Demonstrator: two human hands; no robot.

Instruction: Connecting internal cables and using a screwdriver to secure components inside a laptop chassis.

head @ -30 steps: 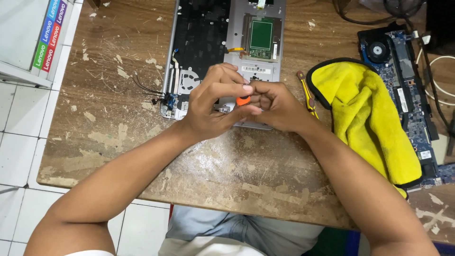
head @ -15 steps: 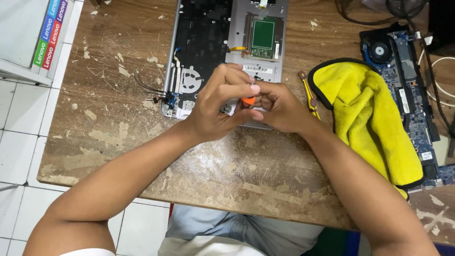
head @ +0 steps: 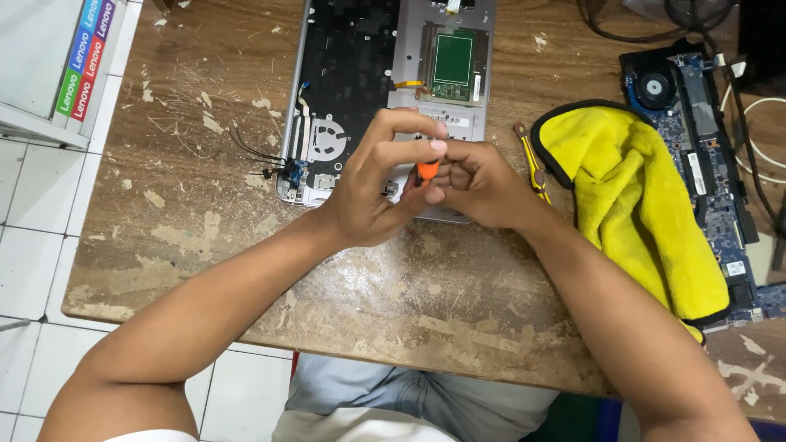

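Head view, change: both hands sit a touch lower over the laptop shell (head: 360, 74) than a second ago; grip unchanged.
Left hand (head: 372, 192): fingers pinched on the small orange tool (head: 427, 170).
Right hand (head: 479, 184): closed on the same tool.
Materials: scuffed wooden table (head: 205, 237), fluffy yellow cloth (head: 639, 196), blue circuit board (head: 704, 147).

Bright even overhead light, soft faint shadows, sharp focus, slight wide-angle stretch at edges
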